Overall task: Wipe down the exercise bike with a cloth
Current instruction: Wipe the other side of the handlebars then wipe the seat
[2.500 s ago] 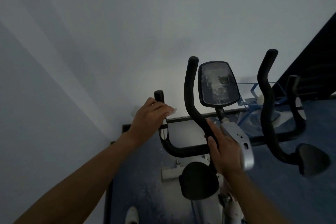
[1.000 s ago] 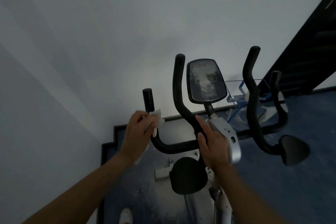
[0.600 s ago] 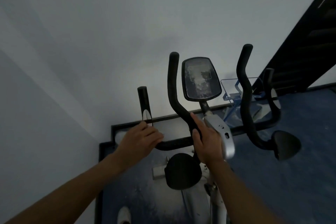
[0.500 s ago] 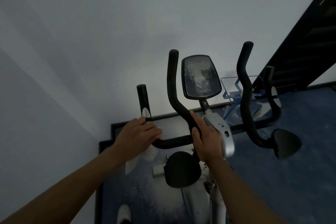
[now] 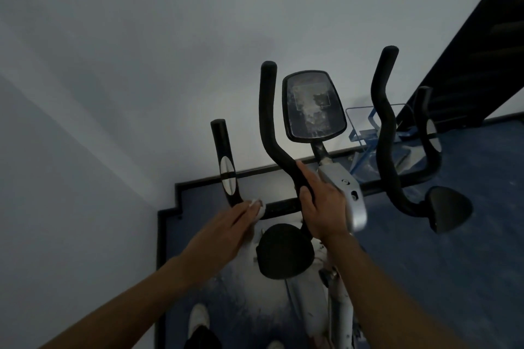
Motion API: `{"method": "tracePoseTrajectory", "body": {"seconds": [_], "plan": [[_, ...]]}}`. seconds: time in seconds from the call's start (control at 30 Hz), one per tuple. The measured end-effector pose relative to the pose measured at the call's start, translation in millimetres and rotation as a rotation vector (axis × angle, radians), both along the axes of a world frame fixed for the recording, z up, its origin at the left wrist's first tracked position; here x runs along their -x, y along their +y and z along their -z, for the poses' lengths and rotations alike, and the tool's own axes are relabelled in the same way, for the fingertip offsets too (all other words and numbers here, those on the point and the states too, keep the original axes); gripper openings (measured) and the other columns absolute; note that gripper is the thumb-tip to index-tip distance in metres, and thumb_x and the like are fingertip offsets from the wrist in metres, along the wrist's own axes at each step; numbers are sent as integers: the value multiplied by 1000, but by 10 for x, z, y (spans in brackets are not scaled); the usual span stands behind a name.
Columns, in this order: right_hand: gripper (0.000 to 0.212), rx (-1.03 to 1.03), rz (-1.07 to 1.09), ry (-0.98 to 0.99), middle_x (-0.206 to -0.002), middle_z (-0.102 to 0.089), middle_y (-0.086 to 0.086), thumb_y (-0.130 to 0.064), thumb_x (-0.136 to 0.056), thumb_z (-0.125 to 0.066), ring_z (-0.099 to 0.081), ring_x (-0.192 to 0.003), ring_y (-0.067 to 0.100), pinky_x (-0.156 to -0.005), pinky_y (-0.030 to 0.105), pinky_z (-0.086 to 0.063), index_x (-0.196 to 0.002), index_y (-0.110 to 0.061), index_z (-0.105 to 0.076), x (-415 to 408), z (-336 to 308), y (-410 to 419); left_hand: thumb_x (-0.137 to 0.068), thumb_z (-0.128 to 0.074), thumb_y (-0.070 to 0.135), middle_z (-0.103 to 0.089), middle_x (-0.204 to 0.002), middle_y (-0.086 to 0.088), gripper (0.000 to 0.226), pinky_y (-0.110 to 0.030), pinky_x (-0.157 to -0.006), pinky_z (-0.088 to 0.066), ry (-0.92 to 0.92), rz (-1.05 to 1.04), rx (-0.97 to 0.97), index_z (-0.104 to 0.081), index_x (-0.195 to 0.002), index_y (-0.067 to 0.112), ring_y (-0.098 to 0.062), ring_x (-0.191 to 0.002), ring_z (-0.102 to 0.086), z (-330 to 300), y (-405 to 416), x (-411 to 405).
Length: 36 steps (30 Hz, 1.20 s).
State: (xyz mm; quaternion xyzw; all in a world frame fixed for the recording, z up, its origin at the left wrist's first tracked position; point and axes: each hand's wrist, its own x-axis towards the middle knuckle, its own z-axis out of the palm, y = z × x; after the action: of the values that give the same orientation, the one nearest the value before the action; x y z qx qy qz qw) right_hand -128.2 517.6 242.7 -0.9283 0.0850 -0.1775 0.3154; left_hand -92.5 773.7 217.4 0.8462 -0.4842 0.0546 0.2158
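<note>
The exercise bike stands before me with black foam handlebars and a dusty, smeared console [image 5: 313, 106]. My left hand [image 5: 224, 228] holds a small white cloth [image 5: 258, 208] against the bottom bend of the left outer handlebar [image 5: 226, 167]; most of the cloth is hidden under my fingers. My right hand [image 5: 321, 208] grips the lower part of the tall left inner handlebar [image 5: 270, 125], beside the silver stem housing [image 5: 347, 197]. On the right rise the other two handlebars [image 5: 384, 125].
A pale wall fills the left and top. The floor is blue with a black skirting border [image 5: 195, 183]. A blue and clear stand [image 5: 365, 133] sits behind the bike. A dark staircase side [image 5: 482, 45] rises at right. My white shoe [image 5: 198, 319] shows below.
My left hand slid the cloth down the left outer handlebar, from its upper grip to the bottom bend. My right hand stayed on the inner handlebar.
</note>
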Motion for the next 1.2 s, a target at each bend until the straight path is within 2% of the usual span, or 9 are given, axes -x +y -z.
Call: {"method": "tracePoseTrajectory", "body": {"seconds": [0.13, 0.23, 0.33, 0.47, 0.67, 0.83, 0.97, 1.07, 1.2], "plan": [[52, 7, -14, -51, -75, -62, 0, -36, -101, -34, -57, -64, 15, -62, 25, -37, -151, -25, -45, 0, 31, -7, -81, -82, 15, -61, -135, -14, 81, -39, -91, -58, -87, 109, -64, -37, -148, 14, -25, -108, -67, -98, -49, -174], [53, 9, -18, -74, -78, -65, 3, -39, -103, -29, -59, -66, 18, -62, 28, -40, -150, -24, -46, -8, 65, -9, -82, -83, 15, -65, -127, -7, 68, -36, -85, -54, -205, 139, -100, -49, -141, 15, -21, -100, -63, -148, -185, -226], [50, 1, -16, -62, -80, -68, 7, -37, -105, -30, -63, -69, 22, -62, 34, -49, -150, -24, -46, 0, 49, -8, -86, -77, 19, -63, -125, -8, 51, -38, -88, -51, -266, 139, -120, -59, -133, 14, -23, -104, -59, -182, -230, -275], [47, -19, -8, -48, -80, -68, 5, -32, -106, -31, -63, -71, 19, -65, 34, -49, -150, -26, -45, 14, 31, -5, -80, -73, 27, -67, -113, -8, 45, -33, -89, -40, -313, 60, -80, -68, -122, 13, -22, -99, -56, -210, -87, -287], [45, -12, 10, -43, -80, -68, 4, -30, -107, -31, -62, -70, 19, -65, 36, -50, -150, -27, -44, 1, 62, -1, -98, -44, 33, -63, -114, -7, 38, -38, -89, -47, -143, 180, -109, -56, -132, 19, -24, -102, -58, -221, -541, -385], [45, -14, 0, -50, -89, -73, 8, -31, -108, -31, -67, -78, 24, -71, 41, -54, -150, -28, -45, 0, 75, -8, -96, -46, 33, -68, -105, -4, 33, -32, -82, -43, -55, 260, -101, -72, -110, 18, -21, -89, -61, -372, -860, -470], [46, -5, 3, -65, -89, -73, 11, -31, -107, -31, -66, -77, 25, -68, 37, -52, -150, -27, -46, 1, 69, -7, -95, -62, 21, -64, -104, -2, 23, -36, -79, -48, -79, 380, -169, -71, -117, 24, -19, -91, -55, -349, -641, -476], [47, -13, -5, -64, -89, -73, 13, -32, -106, -30, -66, -77, 25, -67, 34, -50, -150, -26, -46, 1, 71, -15, -88, -74, 13, -62, -100, -6, 22, -35, -75, -49, -132, 393, -156, -72, -110, 17, -21, -90, -55, -328, -470, -466], [46, -16, 0, -67, -89, -72, 11, -32, -107, -30, -66, -75, 24, -67, 35, -49, -150, -26, -45, 3, 80, -18, -98, -56, 26, -60, -100, -7, 21, -35, -77, -48, -75, 338, -72, -69, -114, 20, -20, -87, -55, -318, -565, -438]]}}
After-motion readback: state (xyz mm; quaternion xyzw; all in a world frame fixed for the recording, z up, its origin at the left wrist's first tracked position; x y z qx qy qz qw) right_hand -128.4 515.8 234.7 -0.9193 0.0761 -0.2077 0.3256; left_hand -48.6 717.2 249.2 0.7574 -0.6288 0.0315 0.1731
